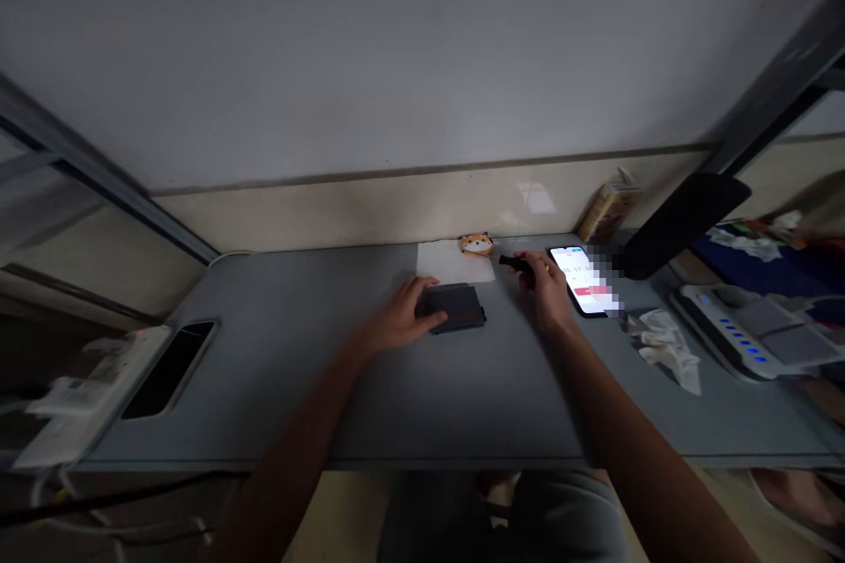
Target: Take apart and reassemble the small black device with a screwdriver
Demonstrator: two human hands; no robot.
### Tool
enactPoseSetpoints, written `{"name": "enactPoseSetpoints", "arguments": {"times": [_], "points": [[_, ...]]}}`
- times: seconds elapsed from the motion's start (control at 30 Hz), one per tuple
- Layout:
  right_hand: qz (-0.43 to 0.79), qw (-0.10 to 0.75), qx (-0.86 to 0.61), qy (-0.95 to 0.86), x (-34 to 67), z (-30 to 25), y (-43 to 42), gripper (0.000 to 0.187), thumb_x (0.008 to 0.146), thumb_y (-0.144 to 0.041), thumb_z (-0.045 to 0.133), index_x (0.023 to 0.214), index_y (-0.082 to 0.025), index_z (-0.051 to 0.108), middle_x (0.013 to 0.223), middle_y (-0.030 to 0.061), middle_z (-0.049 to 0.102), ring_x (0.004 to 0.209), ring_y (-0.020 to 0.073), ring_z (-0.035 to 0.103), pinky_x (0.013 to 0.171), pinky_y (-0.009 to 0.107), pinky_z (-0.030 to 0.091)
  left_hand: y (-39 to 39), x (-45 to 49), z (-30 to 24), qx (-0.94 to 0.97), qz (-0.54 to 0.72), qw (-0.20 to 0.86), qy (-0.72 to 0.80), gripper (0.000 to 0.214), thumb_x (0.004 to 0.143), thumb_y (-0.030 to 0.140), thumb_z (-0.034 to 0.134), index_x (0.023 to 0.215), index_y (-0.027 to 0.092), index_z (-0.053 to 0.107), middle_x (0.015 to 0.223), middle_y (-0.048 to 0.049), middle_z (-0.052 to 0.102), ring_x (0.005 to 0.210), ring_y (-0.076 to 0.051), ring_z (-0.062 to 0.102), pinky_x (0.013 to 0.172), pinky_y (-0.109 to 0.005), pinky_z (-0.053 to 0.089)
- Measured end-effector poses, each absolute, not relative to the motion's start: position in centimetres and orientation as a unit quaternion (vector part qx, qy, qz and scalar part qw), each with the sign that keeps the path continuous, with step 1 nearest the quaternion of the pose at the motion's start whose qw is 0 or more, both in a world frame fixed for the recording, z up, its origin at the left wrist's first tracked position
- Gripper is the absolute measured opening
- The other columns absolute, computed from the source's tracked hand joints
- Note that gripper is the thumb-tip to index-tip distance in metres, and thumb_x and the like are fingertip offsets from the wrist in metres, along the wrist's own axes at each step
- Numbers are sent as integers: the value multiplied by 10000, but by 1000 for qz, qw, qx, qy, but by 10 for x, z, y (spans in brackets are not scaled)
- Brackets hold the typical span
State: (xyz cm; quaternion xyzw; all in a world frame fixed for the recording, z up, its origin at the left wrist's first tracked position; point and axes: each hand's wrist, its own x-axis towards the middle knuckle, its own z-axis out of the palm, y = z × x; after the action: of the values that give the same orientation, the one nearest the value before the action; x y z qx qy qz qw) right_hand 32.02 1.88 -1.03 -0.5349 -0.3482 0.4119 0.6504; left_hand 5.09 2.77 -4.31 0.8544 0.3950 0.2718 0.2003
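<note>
A flat dark grey box (pixel 457 310), with a row of small holes along its near side, lies on the grey table (pixel 290 387). My left hand (pixel 404 315) grips the box's left end, fingers on the far side and thumb on the near side. My right hand (pixel 547 283) holds a screwdriver (pixel 516 264) by its black handle, to the right of the box. The thin shaft points left, toward an orange and white animal-faced item (pixel 476 244) by the wall. Behind the box is a sheet of white paper (pixel 437 262), partly under that item.
A lit phone with a timer (pixel 573 277) lies right of my right hand. Beyond it are crumpled tissue (pixel 664 343), a black upright object (pixel 687 224), a small carton (pixel 608 209) and a white device with blue lights (pixel 732 334). A dark phone (pixel 170 369) lies at left, beside a power strip (pixel 99 396).
</note>
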Motion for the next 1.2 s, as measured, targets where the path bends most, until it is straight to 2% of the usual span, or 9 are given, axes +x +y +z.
{"name": "enactPoseSetpoints", "arguments": {"times": [0.07,0.13,0.37,0.5,0.8,1.03,1.2], "points": [[413,645,-537,-354,320,-10,19,393,637,-585,719,749,-209,717,598,-22,651,502,99,425,488,253,319,24,46,-36,867,246,227,369,768,787,402,849,1440,274,465,1423,-138,569,1320,-292,578,1025,-415,548],[413,639,-537,-364,321,-11,19,404,642,-599,722,756,-211,717,601,-22,651,511,105,437,495,258,324,20,44,-30,867,230,250,365,872,736,357,886,1478,278,435,1467,-147,541,1352,-306,560,1060,-426,533],[407,640,-538,-369,324,-16,20,393,681,-598,725,764,-214,725,618,-7,654,530,120,428,509,270,301,14,53,-16,840,203,302,401,705,776,275,805,1417,258,512,1401,-107,580,1338,-299,547,1146,-437,454],[407,645,-536,-363,326,-17,21,373,681,-581,734,762,-217,719,633,-5,664,533,123,441,514,273,321,14,54,-16,846,205,288,398,694,751,222,799,1393,251,537,1350,-108,599,1303,-297,558,1132,-446,457],[401,664,-523,-352,327,-15,22,343,678,-551,726,743,-214,714,611,-8,647,498,108,412,488,271,294,10,57,-6,843,182,276,424,641,755,225,789,1359,265,580,1282,-82,644,1223,-282,619,1064,-407,508],[395,656,-535,-357,327,-12,22,373,659,-579,731,738,-215,716,602,-5,643,498,106,409,495,269,293,3,56,-2,844,154,304,415,694,761,218,784,1405,296,538,1398,-74,605,1300,-281,589,1097,-396,491],[393,656,-534,-361,328,-14,22,384,666,-594,727,742,-218,715,609,-5,641,503,107,402,494,270,290,4,54,-6,836,159,320,417,789,767,233,782,1483,330,465,1476,-77,535,1410,-288,497,1154,-411,453]]}}
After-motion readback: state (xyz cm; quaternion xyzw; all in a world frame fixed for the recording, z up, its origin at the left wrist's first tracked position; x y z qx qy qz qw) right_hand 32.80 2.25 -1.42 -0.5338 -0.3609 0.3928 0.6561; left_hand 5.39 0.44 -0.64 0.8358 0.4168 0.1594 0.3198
